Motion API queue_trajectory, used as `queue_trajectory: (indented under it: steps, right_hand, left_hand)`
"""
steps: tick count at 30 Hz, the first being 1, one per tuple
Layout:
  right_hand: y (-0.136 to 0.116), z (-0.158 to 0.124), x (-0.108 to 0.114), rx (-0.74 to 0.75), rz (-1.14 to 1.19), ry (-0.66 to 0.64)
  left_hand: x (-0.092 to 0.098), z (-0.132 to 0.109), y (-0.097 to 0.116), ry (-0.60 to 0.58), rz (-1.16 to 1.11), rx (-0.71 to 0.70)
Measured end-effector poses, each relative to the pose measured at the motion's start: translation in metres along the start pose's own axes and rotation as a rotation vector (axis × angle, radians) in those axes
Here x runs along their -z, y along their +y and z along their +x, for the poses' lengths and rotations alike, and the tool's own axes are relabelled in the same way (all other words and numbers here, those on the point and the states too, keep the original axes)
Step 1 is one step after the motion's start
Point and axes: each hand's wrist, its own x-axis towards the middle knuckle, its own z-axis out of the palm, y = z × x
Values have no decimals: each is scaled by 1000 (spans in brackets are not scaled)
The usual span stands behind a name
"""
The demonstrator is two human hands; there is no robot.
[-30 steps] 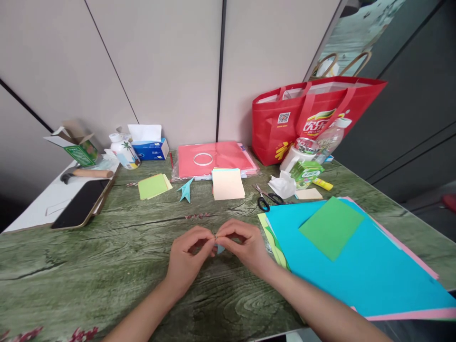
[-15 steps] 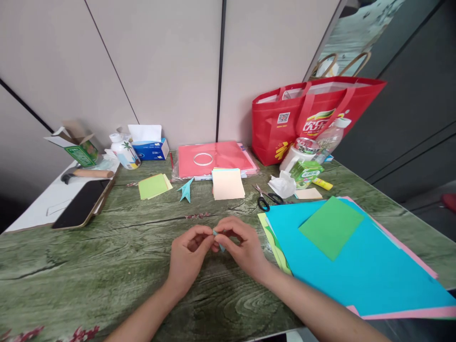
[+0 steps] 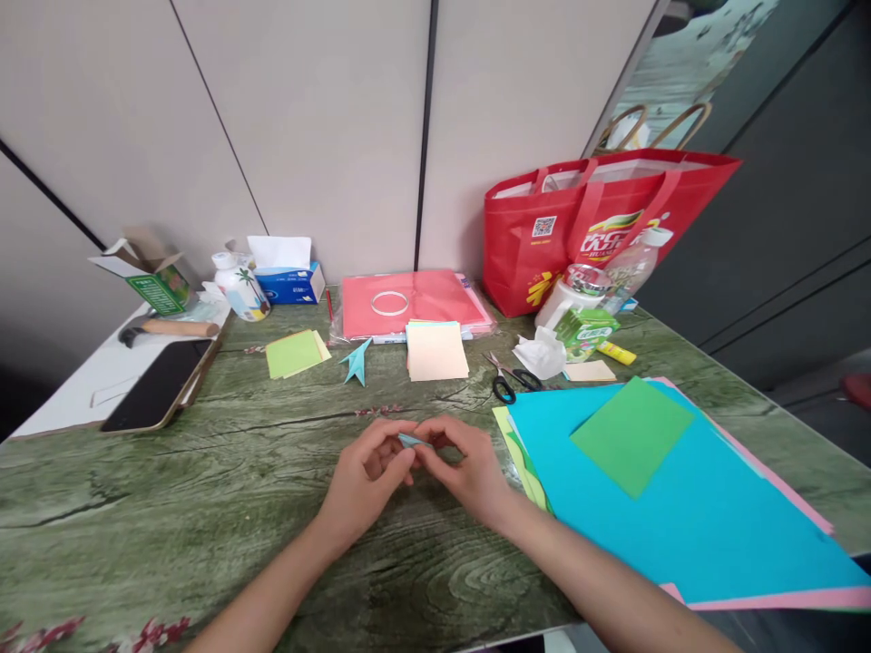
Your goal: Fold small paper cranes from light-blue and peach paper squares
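Between my fingertips is a small folded piece of light blue paper (image 3: pixel 412 441), partly hidden by the fingers. My left hand (image 3: pixel 371 472) pinches it from the left, thumb against the forefinger. From the other side my right hand (image 3: pixel 464 465) grips its right end with thumb and forefinger. Both hands are just above the wood-patterned table (image 3: pixel 259 490). Beyond them lies a folded blue paper shape with pointed ends (image 3: pixel 356 363), and a stack of pale square paper (image 3: pixel 436 352) is to its right.
Black-handled scissors (image 3: pixel 507 379) lie right of the paper stack. Large blue sheets (image 3: pixel 680 535) with a green square (image 3: pixel 634 435) cover the right side. At the left are a phone (image 3: pixel 156 385) and a hammer (image 3: pixel 167 328). A red bag (image 3: pixel 527 245) stands at the back.
The folded blue paper has turned between my fingers, from pointing downward to lying nearly level. My hands have stayed in about the same place, and the view has shifted slightly.
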Motion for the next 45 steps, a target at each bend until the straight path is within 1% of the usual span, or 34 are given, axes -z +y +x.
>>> queue_trajectory:
  steps: [1, 3, 5, 6, 9, 11, 14, 16, 18, 21, 26, 30, 34, 40, 45]
  right_hand:
    - [0, 0, 0, -27, 17, -16]
    - [0, -1, 1, -83, 56, -53]
    - [-1, 0, 1, -140, 90, -80]
    - [-1, 0, 2, -167, 107, -83]
    - [-2, 3, 5, -202, 130, -46]
    - [-3, 4, 7, -165, 81, -25]
    - [-2, 4, 8, -82, 14, -48]
    - [-2, 3, 8, -61, 31, -59]
    - [-1, 1, 7, -72, 79, -37]
    - [-3, 1, 9, -57, 82, 7]
    - [-8, 2, 11, 69, -20, 56]
    - [-9, 2, 8, 73, -10, 112]
    - [-10, 0, 7, 71, 16, 150]
    - [-10, 1, 10, 23, 116, 29]
    - [-7, 1, 9, 27, 153, 10]
  left_hand:
    - [1, 1, -1, -1, 10, -2]
    - [4, 2, -4, 45, -4, -5]
    - [5, 3, -7, 98, -57, -24]
    - [6, 4, -8, 105, -88, -35]
    - [8, 5, -7, 58, -149, -31]
    - [8, 6, -4, 20, -137, 7]
    - [9, 6, 0, -16, -49, 36]
    - [9, 6, 2, -9, 8, 34]
    - [9, 5, 3, 29, 24, 43]
    - [7, 4, 3, 75, -25, 81]
    - [3, 2, 0, 74, -134, 115]
    - [1, 0, -3, 61, -190, 126]
    - [1, -1, -3, 38, -186, 111]
    - [2, -1, -1, 110, -134, 60]
    - [0, -2, 3, 123, -63, 23]
